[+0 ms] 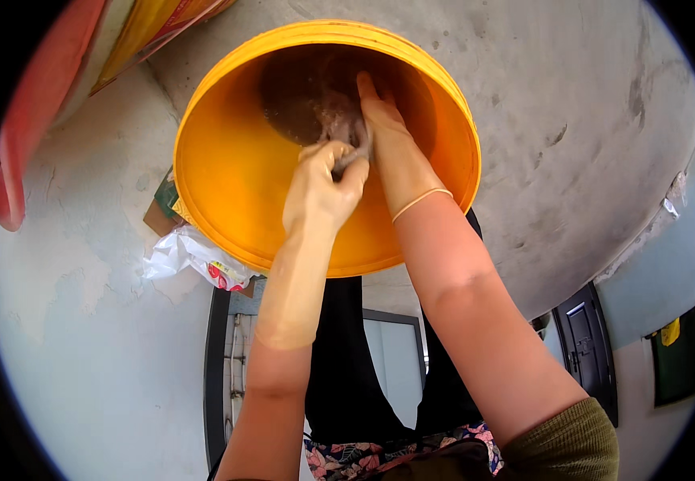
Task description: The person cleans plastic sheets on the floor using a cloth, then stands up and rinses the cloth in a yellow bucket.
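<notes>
In front of me a yellow plastic bucket [245, 180] is tilted so that its mouth faces me, with murky, splashing water [290, 96] inside. Thin, pale translucent gloves cover both of my hands. My left hand [326, 177], just inside the rim, is closed around a wet, greyish, cloth-like piece [347, 159]. Part of that piece stretches down toward the water, blurred by motion. Deeper in the bucket is my right hand [383, 111], beside the grey piece, some fingers extended. Shadow and water hide its other fingers, so its grip is unclear.
A white plastic bag [188, 255] and a cardboard box [160, 217] lie by the wall, left of the bucket. A pink plastic object [44, 114] stands at upper left. Stained concrete floor [557, 150] extends to the right, with a dark door [584, 349] behind.
</notes>
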{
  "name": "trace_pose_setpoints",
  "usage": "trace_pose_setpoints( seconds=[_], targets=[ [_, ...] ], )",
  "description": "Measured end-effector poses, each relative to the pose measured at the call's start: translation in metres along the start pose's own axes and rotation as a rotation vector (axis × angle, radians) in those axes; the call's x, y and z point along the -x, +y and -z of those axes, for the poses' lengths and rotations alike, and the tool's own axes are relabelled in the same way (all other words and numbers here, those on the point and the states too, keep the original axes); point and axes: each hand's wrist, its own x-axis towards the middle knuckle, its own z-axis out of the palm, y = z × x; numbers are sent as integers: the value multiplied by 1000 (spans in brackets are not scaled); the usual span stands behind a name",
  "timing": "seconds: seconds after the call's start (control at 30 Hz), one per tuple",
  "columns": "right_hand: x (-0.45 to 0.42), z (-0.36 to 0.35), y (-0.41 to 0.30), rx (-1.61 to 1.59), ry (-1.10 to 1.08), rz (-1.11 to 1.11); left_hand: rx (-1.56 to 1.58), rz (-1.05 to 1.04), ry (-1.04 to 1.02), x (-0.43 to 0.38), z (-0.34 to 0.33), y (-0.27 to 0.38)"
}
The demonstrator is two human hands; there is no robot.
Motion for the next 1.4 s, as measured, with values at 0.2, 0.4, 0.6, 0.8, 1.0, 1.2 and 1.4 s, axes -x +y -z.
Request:
trace_pose_setpoints(
  seconds=[0.2,0.4,0.6,0.8,1.0,1.2,1.4],
  targets=[
    [45,-33,-12,-316,-233,-123,285,-459,307,40,-25,4],
    [92,-20,-27,-234,-139,-27,269,-332,780,-88,-35,-39],
    [82,-34,-29,18,288,87,-262,-182,520,-179,-2,-116],
    [29,-39,9,116,286,176,-571,200,77,-198,-26,-117],
    [50,-31,-25,266,119,-26,54,281,-74,-101,-3,-69],
    [89,-2,-38,-198,-515,82,182,-249,91,38,-1,15],
    [74,-16,-6,-509,-234,-3,184,-278,592,-72,-37,-12]
  ],
)
